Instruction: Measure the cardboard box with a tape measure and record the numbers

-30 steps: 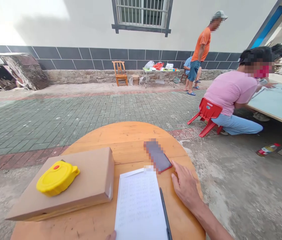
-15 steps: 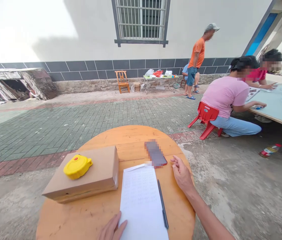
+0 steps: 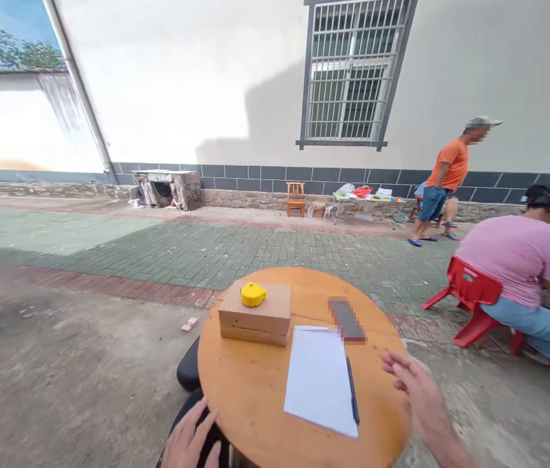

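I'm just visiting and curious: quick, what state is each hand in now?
Left hand: open, holding nothing visible, near the round table.
Right hand: loosely open, slightly curled, holding nothing visible.

Bare left hand (image 3: 190,439), bare right hand (image 3: 416,389), uncovered right wrist (image 3: 438,429) and forearm (image 3: 454,452), dark, nearly black legwear (image 3: 188,404)

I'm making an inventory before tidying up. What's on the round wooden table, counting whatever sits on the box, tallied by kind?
Cardboard box: 1
Yellow tape measure: 1
Phone: 1
Writing paper, counted as one pad: 1
Pen: 1
Total: 5
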The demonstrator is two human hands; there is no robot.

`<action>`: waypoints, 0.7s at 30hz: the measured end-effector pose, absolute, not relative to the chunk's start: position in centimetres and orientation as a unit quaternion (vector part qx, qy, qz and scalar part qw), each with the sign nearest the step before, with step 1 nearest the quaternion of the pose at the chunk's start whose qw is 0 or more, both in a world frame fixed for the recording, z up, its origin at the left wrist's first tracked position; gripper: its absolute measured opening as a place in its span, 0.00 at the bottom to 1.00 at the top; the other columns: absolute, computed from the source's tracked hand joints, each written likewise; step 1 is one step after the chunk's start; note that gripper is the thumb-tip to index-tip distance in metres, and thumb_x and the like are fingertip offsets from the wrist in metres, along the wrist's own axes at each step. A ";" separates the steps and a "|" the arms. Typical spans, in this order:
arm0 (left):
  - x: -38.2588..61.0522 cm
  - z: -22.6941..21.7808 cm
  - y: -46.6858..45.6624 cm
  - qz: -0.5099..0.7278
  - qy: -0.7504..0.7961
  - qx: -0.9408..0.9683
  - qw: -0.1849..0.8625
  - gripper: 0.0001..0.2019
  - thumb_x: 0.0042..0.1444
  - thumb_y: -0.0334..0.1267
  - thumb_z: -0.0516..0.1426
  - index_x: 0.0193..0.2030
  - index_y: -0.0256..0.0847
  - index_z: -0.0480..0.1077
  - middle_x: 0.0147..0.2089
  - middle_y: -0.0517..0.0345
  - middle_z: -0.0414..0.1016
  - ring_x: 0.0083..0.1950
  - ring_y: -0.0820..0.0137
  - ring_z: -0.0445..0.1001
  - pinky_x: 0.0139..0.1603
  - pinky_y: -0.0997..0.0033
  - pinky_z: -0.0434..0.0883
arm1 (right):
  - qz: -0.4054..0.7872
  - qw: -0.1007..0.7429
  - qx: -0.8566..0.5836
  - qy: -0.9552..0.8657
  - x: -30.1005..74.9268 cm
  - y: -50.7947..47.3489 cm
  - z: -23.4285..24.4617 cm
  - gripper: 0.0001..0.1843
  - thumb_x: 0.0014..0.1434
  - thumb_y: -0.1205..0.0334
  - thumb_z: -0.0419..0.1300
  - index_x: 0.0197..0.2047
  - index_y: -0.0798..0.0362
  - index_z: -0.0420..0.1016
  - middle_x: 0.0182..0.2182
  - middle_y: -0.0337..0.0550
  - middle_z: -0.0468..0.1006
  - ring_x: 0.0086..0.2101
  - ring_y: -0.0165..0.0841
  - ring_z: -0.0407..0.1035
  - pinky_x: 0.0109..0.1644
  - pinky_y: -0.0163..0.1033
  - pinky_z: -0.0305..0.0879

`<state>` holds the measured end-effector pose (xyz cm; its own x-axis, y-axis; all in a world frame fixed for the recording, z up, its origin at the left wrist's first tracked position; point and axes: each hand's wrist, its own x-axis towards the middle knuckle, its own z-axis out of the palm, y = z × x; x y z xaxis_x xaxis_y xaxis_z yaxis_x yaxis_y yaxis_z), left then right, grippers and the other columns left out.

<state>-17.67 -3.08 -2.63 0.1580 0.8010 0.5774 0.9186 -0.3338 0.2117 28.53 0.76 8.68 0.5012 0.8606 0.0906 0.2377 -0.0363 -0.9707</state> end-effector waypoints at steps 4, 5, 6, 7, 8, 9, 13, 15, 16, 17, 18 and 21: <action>-22.7 -5.2 -5.3 -0.248 -0.733 -0.633 -0.012 0.23 0.59 0.43 0.49 0.57 0.41 0.73 0.62 0.46 0.69 0.62 0.55 0.69 0.59 0.52 0.71 | 0.293 0.549 -0.617 -0.482 23.5 -1.4 12.9 0.21 0.50 0.43 0.62 0.41 0.49 0.79 0.42 0.48 0.82 0.46 0.45 0.75 0.45 0.41 0.74; -22.9 -6.0 -5.7 -0.239 -0.749 -0.616 -0.045 0.24 0.59 0.43 0.48 0.59 0.39 0.71 0.64 0.45 0.68 0.63 0.55 0.68 0.60 0.53 0.70 | 0.301 0.536 -0.607 -0.503 22.2 -1.4 13.7 0.21 0.49 0.43 0.62 0.40 0.49 0.80 0.42 0.47 0.83 0.45 0.45 0.76 0.45 0.41 0.74; -22.9 -6.6 -5.9 -0.235 -0.756 -0.606 -0.074 0.25 0.60 0.42 0.46 0.61 0.38 0.68 0.65 0.45 0.66 0.65 0.56 0.67 0.61 0.53 0.69 | 0.310 0.518 -0.600 -0.525 20.8 -1.1 14.3 0.21 0.48 0.42 0.63 0.38 0.48 0.80 0.41 0.47 0.83 0.44 0.45 0.76 0.44 0.40 0.74; -22.6 -7.1 -6.0 -0.236 -0.759 -0.599 -0.094 0.26 0.61 0.42 0.46 0.63 0.38 0.66 0.66 0.45 0.64 0.65 0.57 0.65 0.61 0.54 0.68 | 0.319 0.493 -0.596 -0.547 19.5 -0.5 14.7 0.22 0.48 0.41 0.62 0.38 0.49 0.80 0.41 0.47 0.83 0.42 0.44 0.76 0.42 0.40 0.75; -22.2 -7.4 -6.1 -0.239 -0.761 -0.594 -0.107 0.26 0.61 0.42 0.45 0.64 0.38 0.65 0.67 0.46 0.63 0.66 0.58 0.64 0.62 0.54 0.68 | 0.326 0.464 -0.595 -0.569 18.3 0.2 15.0 0.24 0.48 0.40 0.61 0.39 0.49 0.80 0.41 0.47 0.82 0.40 0.44 0.76 0.39 0.40 0.74; -21.7 -7.5 -6.0 -0.242 -0.761 -0.591 -0.114 0.26 0.61 0.42 0.45 0.65 0.39 0.64 0.68 0.46 0.62 0.67 0.58 0.63 0.63 0.54 0.66 | 0.328 0.433 -0.597 -0.590 17.1 1.0 15.0 0.26 0.49 0.39 0.60 0.41 0.50 0.80 0.41 0.48 0.82 0.38 0.43 0.76 0.36 0.41 0.74; -20.6 -6.4 -5.7 -0.216 -0.768 -0.580 -0.166 0.28 0.61 0.42 0.45 0.68 0.42 0.59 0.71 0.49 0.56 0.70 0.57 0.58 0.67 0.52 0.60 | 0.260 0.334 -0.614 -0.666 12.7 5.1 15.1 0.30 0.53 0.41 0.56 0.50 0.53 0.76 0.44 0.50 0.80 0.38 0.43 0.75 0.40 0.44 0.71; -20.5 -5.8 -5.4 -0.189 -0.775 -0.568 -0.202 0.29 0.62 0.44 0.45 0.70 0.46 0.55 0.73 0.52 0.52 0.71 0.56 0.54 0.67 0.52 0.61 | 0.222 0.304 -0.609 -0.698 10.3 7.7 15.7 0.30 0.53 0.44 0.55 0.54 0.53 0.73 0.49 0.51 0.78 0.47 0.45 0.72 0.47 0.45 0.69; -20.5 -5.7 -5.3 -0.180 -0.777 -0.565 -0.213 0.29 0.62 0.44 0.45 0.70 0.47 0.55 0.73 0.53 0.51 0.72 0.56 0.53 0.67 0.52 0.61 | 0.208 0.295 -0.605 -0.710 9.1 9.1 16.1 0.31 0.52 0.45 0.56 0.55 0.54 0.72 0.51 0.52 0.76 0.51 0.46 0.70 0.50 0.46 0.68; -20.6 -5.6 -5.2 -0.177 -0.776 -0.565 -0.217 0.29 0.62 0.44 0.45 0.70 0.47 0.54 0.73 0.53 0.51 0.72 0.56 0.53 0.67 0.52 0.60 | 0.198 0.285 -0.605 -0.716 7.8 10.6 16.6 0.33 0.51 0.45 0.56 0.57 0.55 0.70 0.54 0.54 0.74 0.53 0.46 0.68 0.52 0.47 0.66; -20.7 -5.6 -5.0 -0.177 -0.773 -0.568 -0.218 0.29 0.61 0.44 0.45 0.70 0.46 0.55 0.73 0.53 0.51 0.72 0.56 0.53 0.68 0.53 0.60 | 0.189 0.285 -0.609 -0.716 6.6 12.1 17.0 0.36 0.50 0.45 0.57 0.58 0.56 0.68 0.56 0.55 0.72 0.55 0.47 0.66 0.55 0.47 0.64; -21.2 -6.0 -4.5 -0.173 -0.769 -0.567 -0.240 0.29 0.61 0.43 0.47 0.69 0.47 0.56 0.73 0.54 0.52 0.72 0.56 0.53 0.68 0.53 0.60 | 0.159 0.294 -0.628 -0.703 3.3 16.4 17.5 0.41 0.47 0.46 0.60 0.61 0.59 0.64 0.62 0.60 0.65 0.61 0.53 0.58 0.62 0.53 0.53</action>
<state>-21.18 -4.47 -5.98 -0.2416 0.9549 -0.1726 0.7886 0.2969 0.5385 3.29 16.40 17.55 -0.0389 0.9762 0.2133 0.7897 0.1609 -0.5920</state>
